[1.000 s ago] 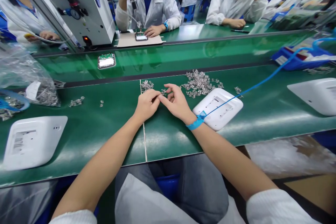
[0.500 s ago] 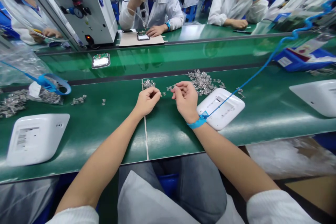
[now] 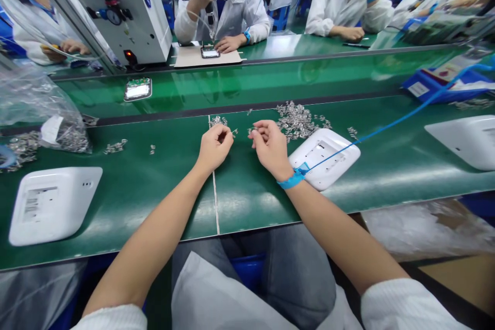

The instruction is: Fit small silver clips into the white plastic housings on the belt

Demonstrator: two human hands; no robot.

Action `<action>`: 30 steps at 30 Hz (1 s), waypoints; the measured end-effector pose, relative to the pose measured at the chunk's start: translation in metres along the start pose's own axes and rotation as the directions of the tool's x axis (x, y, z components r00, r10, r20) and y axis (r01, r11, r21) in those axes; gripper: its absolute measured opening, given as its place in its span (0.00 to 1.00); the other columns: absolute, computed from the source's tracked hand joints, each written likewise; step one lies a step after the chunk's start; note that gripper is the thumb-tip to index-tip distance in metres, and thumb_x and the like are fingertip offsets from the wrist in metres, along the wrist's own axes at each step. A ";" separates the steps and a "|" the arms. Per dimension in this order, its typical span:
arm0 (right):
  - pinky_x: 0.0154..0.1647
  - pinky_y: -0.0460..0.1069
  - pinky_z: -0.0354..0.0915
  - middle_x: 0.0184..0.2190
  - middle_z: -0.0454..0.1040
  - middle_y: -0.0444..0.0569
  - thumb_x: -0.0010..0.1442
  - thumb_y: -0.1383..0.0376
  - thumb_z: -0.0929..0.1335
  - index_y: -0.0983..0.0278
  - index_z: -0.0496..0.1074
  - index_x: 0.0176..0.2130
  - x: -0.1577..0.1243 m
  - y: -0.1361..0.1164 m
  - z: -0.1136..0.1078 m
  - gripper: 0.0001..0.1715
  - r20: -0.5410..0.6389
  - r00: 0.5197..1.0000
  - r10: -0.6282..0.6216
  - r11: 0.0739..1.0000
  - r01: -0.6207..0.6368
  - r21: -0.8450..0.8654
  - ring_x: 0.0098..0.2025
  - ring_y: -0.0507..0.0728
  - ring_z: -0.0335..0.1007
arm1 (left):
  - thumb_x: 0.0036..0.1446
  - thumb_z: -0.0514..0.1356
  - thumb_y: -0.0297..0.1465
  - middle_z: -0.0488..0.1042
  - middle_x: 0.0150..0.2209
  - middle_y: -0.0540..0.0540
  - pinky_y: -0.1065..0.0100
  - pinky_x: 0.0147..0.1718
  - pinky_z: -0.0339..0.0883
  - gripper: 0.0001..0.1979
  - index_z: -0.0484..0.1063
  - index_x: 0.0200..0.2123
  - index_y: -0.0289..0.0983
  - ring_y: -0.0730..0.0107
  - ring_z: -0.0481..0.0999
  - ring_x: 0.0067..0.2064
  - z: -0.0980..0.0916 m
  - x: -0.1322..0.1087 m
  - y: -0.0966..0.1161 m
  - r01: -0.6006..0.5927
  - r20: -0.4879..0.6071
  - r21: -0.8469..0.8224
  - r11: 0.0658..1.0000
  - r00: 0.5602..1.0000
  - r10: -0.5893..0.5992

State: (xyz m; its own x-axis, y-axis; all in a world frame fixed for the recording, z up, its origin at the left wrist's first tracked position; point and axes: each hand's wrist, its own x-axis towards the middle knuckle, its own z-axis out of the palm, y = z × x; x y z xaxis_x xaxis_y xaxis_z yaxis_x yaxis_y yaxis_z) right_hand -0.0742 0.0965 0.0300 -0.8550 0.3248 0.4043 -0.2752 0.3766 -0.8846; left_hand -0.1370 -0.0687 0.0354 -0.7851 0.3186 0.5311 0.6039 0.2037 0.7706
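Note:
My left hand rests on the green bench with its fingers curled in a pinch around a tiny metal part. My right hand, with a blue strap on its wrist, is likewise pinched on small metal pieces a little to the right. The two hands are a short gap apart. A heap of small shiny metal parts lies just beyond my right hand. A white plastic housing lies face down right of that hand, and the strap's blue cord runs across it.
Another white housing lies at the near left and a third at the far right. A clear bag of metal parts sits at the left. A small board rides the conveyor. Across it, co-workers in white coats work beside a white machine.
My hands touched one second ago and have since drawn apart, both staying pinched. The small board on the conveyor has drifted left. The person opposite raised a tool.

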 end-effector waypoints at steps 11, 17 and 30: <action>0.32 0.49 0.65 0.28 0.74 0.44 0.64 0.60 0.66 0.61 0.72 0.39 -0.001 -0.004 0.000 0.08 0.084 0.993 -0.078 0.994 0.084 -0.068 0.29 0.55 0.71 | 0.51 0.59 0.24 0.75 0.35 0.49 0.69 0.32 0.70 0.04 0.65 0.28 0.37 0.75 0.75 0.30 0.009 -0.006 -0.004 0.197 0.166 -0.266 0.944 0.974 -0.156; 0.36 0.50 0.67 0.30 0.76 0.45 0.65 0.61 0.66 0.61 0.75 0.41 0.000 0.002 0.002 0.09 0.109 0.990 -0.092 0.987 0.104 -0.118 0.30 0.56 0.73 | 0.54 0.56 0.21 0.76 0.35 0.49 0.69 0.36 0.69 0.12 0.75 0.39 0.39 0.72 0.74 0.34 0.009 -0.007 -0.002 0.001 0.207 0.078 0.997 0.978 -0.017; 0.35 0.51 0.69 0.31 0.78 0.47 0.64 0.61 0.68 0.61 0.71 0.37 0.001 -0.002 -0.003 0.06 -0.040 0.994 -0.103 0.993 0.101 -0.054 0.32 0.56 0.75 | 0.54 0.50 0.17 0.77 0.34 0.48 0.66 0.42 0.71 0.19 0.74 0.43 0.37 0.70 0.76 0.35 0.011 -0.009 -0.009 -0.029 0.196 0.113 0.993 0.981 0.006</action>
State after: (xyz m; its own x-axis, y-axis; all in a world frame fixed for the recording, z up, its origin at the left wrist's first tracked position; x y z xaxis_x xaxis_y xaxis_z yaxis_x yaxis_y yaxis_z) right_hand -0.0734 0.0985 0.0328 -0.8039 0.3186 0.5022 -0.3358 0.4538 -0.8254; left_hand -0.1335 -0.0628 0.0198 -0.7395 0.4948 0.4565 0.6378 0.2981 0.7102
